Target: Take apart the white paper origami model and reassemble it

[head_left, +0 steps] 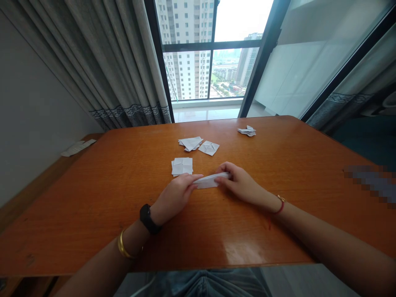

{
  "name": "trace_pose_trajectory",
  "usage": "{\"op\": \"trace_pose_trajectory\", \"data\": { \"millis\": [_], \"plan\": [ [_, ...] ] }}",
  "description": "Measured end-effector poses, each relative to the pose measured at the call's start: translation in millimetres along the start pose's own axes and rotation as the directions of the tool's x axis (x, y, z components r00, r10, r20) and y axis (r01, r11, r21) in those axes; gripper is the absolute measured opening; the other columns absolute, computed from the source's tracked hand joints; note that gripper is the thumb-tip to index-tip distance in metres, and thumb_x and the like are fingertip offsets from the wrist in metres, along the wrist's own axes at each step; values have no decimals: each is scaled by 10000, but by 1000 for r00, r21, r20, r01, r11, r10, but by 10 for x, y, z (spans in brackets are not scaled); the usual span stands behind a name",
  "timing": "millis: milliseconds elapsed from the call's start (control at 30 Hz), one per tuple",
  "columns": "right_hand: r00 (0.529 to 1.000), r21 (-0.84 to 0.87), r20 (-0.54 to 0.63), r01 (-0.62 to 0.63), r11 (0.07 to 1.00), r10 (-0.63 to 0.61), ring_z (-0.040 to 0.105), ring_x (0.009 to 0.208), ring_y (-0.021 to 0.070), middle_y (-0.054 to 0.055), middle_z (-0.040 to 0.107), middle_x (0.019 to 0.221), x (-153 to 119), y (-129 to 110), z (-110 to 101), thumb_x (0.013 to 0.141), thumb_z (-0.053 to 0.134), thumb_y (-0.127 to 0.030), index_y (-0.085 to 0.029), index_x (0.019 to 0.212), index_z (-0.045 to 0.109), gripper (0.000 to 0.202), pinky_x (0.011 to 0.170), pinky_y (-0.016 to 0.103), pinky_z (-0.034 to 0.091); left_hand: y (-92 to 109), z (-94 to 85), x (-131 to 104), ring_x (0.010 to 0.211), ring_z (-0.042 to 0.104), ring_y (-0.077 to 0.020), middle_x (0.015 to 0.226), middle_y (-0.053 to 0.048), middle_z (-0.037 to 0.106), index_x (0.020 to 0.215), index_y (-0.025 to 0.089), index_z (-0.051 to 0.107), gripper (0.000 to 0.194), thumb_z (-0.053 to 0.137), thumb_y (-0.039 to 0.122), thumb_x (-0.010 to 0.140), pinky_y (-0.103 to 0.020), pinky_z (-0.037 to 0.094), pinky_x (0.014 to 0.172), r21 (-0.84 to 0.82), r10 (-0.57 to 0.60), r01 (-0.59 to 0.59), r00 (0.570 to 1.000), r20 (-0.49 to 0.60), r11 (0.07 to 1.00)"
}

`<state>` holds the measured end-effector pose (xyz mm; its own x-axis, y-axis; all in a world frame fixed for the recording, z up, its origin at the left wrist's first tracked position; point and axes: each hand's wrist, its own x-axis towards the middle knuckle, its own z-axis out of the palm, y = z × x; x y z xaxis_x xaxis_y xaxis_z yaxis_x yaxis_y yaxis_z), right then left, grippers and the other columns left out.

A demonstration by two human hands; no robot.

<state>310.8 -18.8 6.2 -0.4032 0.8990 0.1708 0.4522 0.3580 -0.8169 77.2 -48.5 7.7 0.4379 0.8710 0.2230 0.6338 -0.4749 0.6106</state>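
Note:
A folded strip of white paper (208,181) is stretched between my two hands, just above the table. My left hand (178,192) pinches its left end, thumb below and fingers above. At the other end, my right hand (235,182) grips the paper between thumb and curled fingers. Right beyond my left hand lies a small stack of creased white paper squares (182,166). Farther off are a pile of folded papers (190,143) and, at its right, a single creased paper square (209,148).
The brown wooden table (130,177) reaches to a window at the back. More folded papers (247,131) lie near its far edge. Flat white paper (78,147) lies at the far left by the wall. A blurred patch (371,181) covers something at the right.

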Motion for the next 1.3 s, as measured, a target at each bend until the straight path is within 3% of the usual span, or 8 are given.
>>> {"op": "trace_pose_trajectory", "data": {
  "millis": [200, 333, 467, 567, 733, 1067, 1233, 1300],
  "plan": [
    [983, 450, 9, -167, 877, 183, 560, 624, 122, -1, 611, 761, 103, -25, -145, 735, 697, -424, -168, 944, 566, 356, 580, 252, 466, 66, -10, 18, 791, 620, -160, 1004, -36, 692, 1204, 205, 614, 324, 537, 266, 895, -272, 511, 711, -247, -139, 121, 989, -57, 962],
    [949, 363, -114, -235, 902, 293, 562, 625, 117, 32, 629, 789, 287, 381, -779, 739, 699, -403, -160, 905, 626, 303, 576, 238, 473, 66, -24, 13, 758, 590, -130, 1050, -54, 651, 1308, 207, 521, 431, 557, 297, 888, -266, 497, 696, -257, -136, 99, 982, -131, 961],
    [781, 98, -309, -542, 834, 544, 558, 560, 129, 59, 630, 680, 411, 1002, -1578, 754, 666, -294, -128, 759, 648, 167, 527, 251, 467, 60, -45, 8, 786, 594, -130, 1035, -55, 654, 1262, 197, 543, 374, 547, 273, 895, -300, 490, 795, -216, -111, 76, 981, -156, 973],
    [740, -5, -352, -613, 790, 572, 541, 504, 151, 75, 616, 588, 438, 1278, -1872, 730, 662, -237, -89, 723, 671, 149, 461, 267, 409, 64, -50, 5, 805, 603, -138, 1004, -50, 665, 1205, 188, 570, 320, 544, 250, 892, -308, 487, 825, -179, -80, 54, 987, -140, 982],
    [736, -181, -448, -630, 755, 507, 587, 557, 194, 68, 621, 564, 552, 1417, -1833, 693, 673, -241, -64, 787, 703, 202, 520, 288, 426, 68, -53, -1, 813, 611, -143, 972, -41, 673, 1149, 190, 588, 262, 533, 230, 896, -307, 485, 830, -135, -64, 49, 992, -110, 990],
    [735, -439, -586, -642, 629, 341, 595, 1040, 344, 216, 649, 1074, 607, 1569, -1741, 670, 697, -386, -47, 1085, 654, 538, 815, 377, 481, 81, -72, -1, 808, 611, -151, 962, -37, 678, 1135, 198, 595, 252, 526, 226, 894, -309, 483, 815, -117, -54, 43, 994, -96, 992],
    [701, -456, -670, -648, 610, 244, 546, 1086, 333, 226, 584, 1122, 566, 1436, -1644, 742, 639, -438, -58, 1221, 585, 613, 887, 401, 446, 92, -81, -3, 797, 615, -151, 954, -38, 682, 1119, 197, 604, 244, 529, 232, 890, -303, 489, 801, -120, -48, 35, 993, -108, 992],
    [734, -541, -669, -589, 601, 118, 534, 1090, 333, 209, 565, 1143, 513, 1327, -1536, 776, 596, -482, -114, 1227, 596, 582, 910, 421, 427, 94, -87, -7, 799, 614, -150, 961, -38, 681, 1118, 196, 605, 242, 528, 232, 891, -300, 488, 803, -125, -47, 33, 993, -111, 992]
  ]
}}
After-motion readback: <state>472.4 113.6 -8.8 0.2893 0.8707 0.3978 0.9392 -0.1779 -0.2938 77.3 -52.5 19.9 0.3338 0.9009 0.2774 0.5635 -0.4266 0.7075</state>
